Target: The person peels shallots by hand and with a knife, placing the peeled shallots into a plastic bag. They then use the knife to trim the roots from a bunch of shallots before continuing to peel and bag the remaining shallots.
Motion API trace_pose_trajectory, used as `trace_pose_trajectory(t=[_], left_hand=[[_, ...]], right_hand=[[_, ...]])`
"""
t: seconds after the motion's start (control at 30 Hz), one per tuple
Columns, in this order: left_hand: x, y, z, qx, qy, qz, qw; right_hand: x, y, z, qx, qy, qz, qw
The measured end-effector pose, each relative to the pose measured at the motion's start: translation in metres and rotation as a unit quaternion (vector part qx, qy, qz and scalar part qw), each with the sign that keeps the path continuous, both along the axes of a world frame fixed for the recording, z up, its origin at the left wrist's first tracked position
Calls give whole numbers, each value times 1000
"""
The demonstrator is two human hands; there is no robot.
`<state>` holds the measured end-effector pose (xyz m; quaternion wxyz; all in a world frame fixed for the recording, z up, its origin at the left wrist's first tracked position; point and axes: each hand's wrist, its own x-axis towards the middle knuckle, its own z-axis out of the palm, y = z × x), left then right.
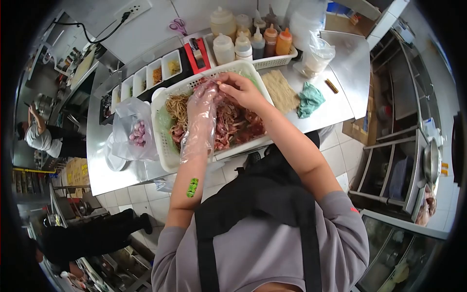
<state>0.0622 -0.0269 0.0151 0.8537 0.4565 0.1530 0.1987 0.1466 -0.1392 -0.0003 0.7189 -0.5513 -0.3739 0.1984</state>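
Note:
My left hand, in a clear plastic glove that reaches down the forearm, is over a white perforated basket. My right hand is bare, its thumb and fingers pinched at the fingertips of the gloved hand, seemingly on thin clear plastic. Whether the gloved hand holds something is hidden by the creased plastic. Below both hands, dark reddish meat pieces fill the basket. Brown stringy strands lie at its left end, with green plastic showing at the edges.
Left of the basket sits a bag of small shallots. Behind are ingredient trays, a red-framed tool and sauce bottles. A tan cloth and green cloth lie right. Two people are at far left.

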Motion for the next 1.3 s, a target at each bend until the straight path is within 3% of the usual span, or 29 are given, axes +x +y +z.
trace_pose_trajectory(t=[0.03, 0.23, 0.3, 0.37, 0.5, 0.57, 0.7, 0.9, 1.03, 1.1, 1.23, 1.3], left_hand=[[-1, -1, 4, 17, 22, -4, 1000], [-15, 0, 19, -1, 5, -33, 999], [-20, 4, 19, -77, -44, -55, 995], [-24, 8, 14, -94, -48, -33, 994], [-33, 11, 6, -110, -85, 7, 990], [-39, 6, 12, -54, -22, 49, 997], [-41, 5, 4, -56, -80, 9, 995], [-41, 9, -3, -8, -25, 20, 999], [-42, 6, -8, 2, -42, 27, 999], [-42, 6, -6, 6, -45, 27, 999], [-46, 5, -2, 34, -22, 10, 999], [-49, 4, -1, 39, -12, -8, 999]], right_hand=[[-1, -2, 6, 0, 92, 25, 995], [-7, -3, 13, 17, 127, 10, 992], [-6, 0, 12, 47, 59, -34, 997], [-9, -9, 17, -1, 100, -1, 995], [-20, -6, 17, -26, -40, 29, 998], [-25, -5, 17, -47, -146, 30, 988], [-27, -4, 21, -61, -179, 24, 982], [-30, -3, 20, -93, -234, -27, 967], [-30, -2, 19, -89, -227, -35, 969], [-30, -3, 22, -64, -142, -4, 988], [-24, -1, 12, -41, -125, -18, 991], [-21, -1, 9, -27, -51, -37, 998]])
